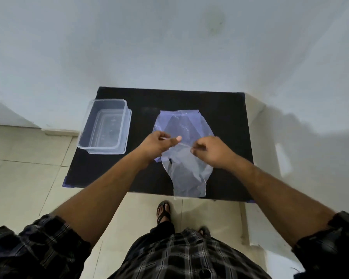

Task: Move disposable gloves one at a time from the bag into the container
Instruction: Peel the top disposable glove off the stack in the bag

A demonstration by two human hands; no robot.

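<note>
At the middle of the black rectangular worktop [226, 117], the left hand [155, 144] and right hand [212, 151] are pinching a thin clear plastic glove [189, 174] above the bluish translucent bag [181, 123], likely separating it before carrying it to the empty clear rectangular container [105, 125] at the worktop's far-left corner.

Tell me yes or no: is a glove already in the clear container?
No, the clear container at the black mat's left edge shows only its bare bottom.
</note>
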